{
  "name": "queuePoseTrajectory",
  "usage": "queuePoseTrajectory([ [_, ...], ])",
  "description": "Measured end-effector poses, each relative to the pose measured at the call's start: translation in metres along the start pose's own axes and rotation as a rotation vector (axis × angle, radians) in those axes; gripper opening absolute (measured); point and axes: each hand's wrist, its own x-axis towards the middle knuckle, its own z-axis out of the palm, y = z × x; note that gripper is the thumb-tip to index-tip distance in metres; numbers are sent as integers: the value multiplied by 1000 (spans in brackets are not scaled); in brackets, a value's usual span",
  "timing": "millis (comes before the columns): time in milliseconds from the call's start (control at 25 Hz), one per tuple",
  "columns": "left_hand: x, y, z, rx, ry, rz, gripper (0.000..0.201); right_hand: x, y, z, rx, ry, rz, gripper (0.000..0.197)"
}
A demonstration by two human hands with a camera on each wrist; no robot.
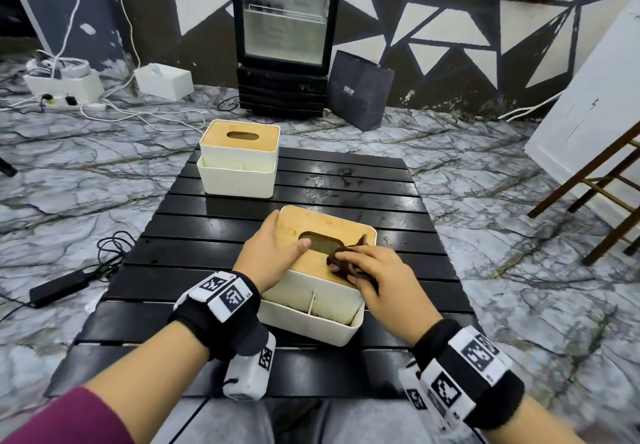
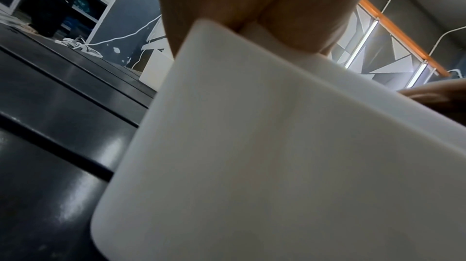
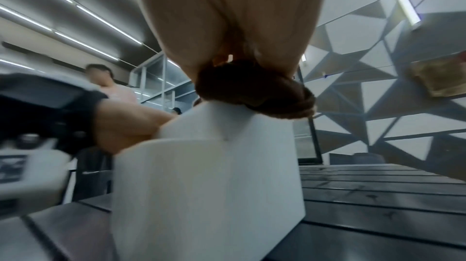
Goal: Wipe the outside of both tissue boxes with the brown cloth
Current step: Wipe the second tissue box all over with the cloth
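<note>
Both wrists frame the near tissue box (image 1: 313, 287) on the slatted black counter (image 1: 194, 260); its long axis runs away from the person, slightly rightward. Left hand (image 1: 273, 247) steadies its left edge, fingers wrapped over the side, thumb flat on the wooden lid. Right hand (image 1: 375, 277) lies on the lid's near right part, fingers (image 1: 348, 256) bunching the brown cloth (image 3: 254, 90), so the unwiped sides lie just below. Two boxes on the counter: the far tissue box (image 1: 239, 163) stands well apart, one cloth.

Head view: high, looking forward-down over worktop (image 1: 346, 180). Wrist views: low, upward-tilted, very close, sharing near tissue box (image 2: 277, 145) (image 3: 201, 185).
</note>
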Motion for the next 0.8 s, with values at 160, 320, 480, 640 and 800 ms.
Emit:
queuePoseTrajectory([
  [160, 0, -3, -2, 3, -24, 18, 81, 18, 10, -5, -8, -11, 14, 38],
  [320, -1, -1, -2, -8, -18, 29, 80, 33, 14, -7, -21, 49, 62, 37],
  [480, -2, -1, 0, -18, -8, 29, 79, 2, 2, -2, -1, -14, -17, 39],
  [640, -1, -3, -1, -11, -25, 36, 81, 9, 8, -7, 22, -46, -6, 44],
  [800, -1, -2, -2, -3, -23, 41, 80, 24, 10, -6, 17, 13, 59, 40],
])
